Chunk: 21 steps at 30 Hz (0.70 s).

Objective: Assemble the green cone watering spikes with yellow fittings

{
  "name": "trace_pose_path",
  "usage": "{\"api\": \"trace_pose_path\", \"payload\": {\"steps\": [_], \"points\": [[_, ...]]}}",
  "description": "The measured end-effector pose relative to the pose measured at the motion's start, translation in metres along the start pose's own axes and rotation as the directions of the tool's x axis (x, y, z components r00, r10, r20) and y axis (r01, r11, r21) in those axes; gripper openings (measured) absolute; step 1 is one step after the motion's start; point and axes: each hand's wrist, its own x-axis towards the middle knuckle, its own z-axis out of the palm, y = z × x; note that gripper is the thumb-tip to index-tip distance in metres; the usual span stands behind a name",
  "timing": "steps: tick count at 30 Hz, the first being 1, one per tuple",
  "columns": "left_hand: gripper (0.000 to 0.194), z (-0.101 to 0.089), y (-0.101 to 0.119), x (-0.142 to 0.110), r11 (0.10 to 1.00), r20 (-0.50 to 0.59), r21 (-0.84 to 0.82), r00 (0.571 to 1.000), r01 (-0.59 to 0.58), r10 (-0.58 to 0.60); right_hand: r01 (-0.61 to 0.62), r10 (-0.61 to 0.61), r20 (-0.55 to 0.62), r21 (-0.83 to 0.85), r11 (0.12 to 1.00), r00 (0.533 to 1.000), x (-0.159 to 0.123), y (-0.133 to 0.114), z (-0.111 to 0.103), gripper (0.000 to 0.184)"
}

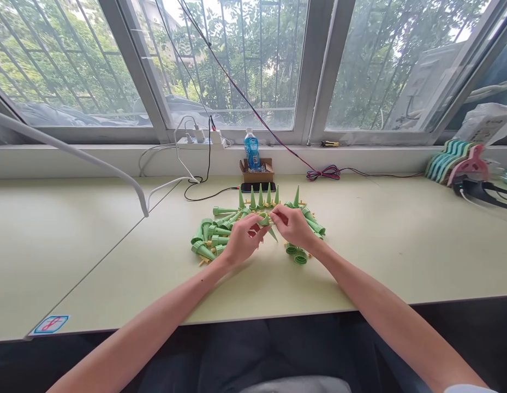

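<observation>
My left hand [243, 240] grips a green plant watering spike [264, 220] just above the table, thumb and fingers around its wide threaded cap end. The spike's tip points down and to the right. Pinched at the same spike's side is my right hand [296, 225]; anything small between its fingertips is too hidden to name. Left of my hands lies a pile of similar green spikes [218, 240] with yellow side pieces. Several upright spikes [260, 196] stand in a row behind. To the right are more lying spikes [315, 222] and green caps [300, 257], open ends facing me.
Behind the spikes lies a phone [258, 187] on a cable. A blue bottle [251, 150] stands in a small cardboard box [258, 173]. A coiled red-black cable [324, 173], a power strip [198, 143] and colourful hangers [453, 162] are farther back. A white bent tube [93, 155] crosses the left.
</observation>
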Motion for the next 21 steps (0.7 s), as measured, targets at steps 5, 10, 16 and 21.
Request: {"api": "trace_pose_path", "payload": {"steps": [5,10,16,21], "points": [[0.024,-0.0006,0.0,0.0004,0.999,-0.012,0.029,1.0,-0.019,0.019,-0.002,0.002,0.003,0.001,1.0,1.0,0.0003,-0.0013,-0.0005,0.025],[0.026,-0.0008,-0.0008,0.0004,0.999,-0.02,0.043,0.999,-0.028,0.029,0.003,-0.003,-0.002,0.017,1.0,1.0,0.0004,-0.0023,-0.0008,0.025],[0.027,-0.0018,-0.0014,0.0007,0.998,-0.019,0.054,0.999,-0.043,0.045,-0.011,0.011,0.01,0.008,1.0,1.0,0.0005,-0.0044,-0.0017,0.027],[0.025,-0.0024,-0.0013,0.0004,0.997,-0.019,0.051,0.998,-0.066,0.067,-0.019,0.019,0.016,0.004,1.0,1.0,0.001,-0.0045,-0.0015,0.027]]}}
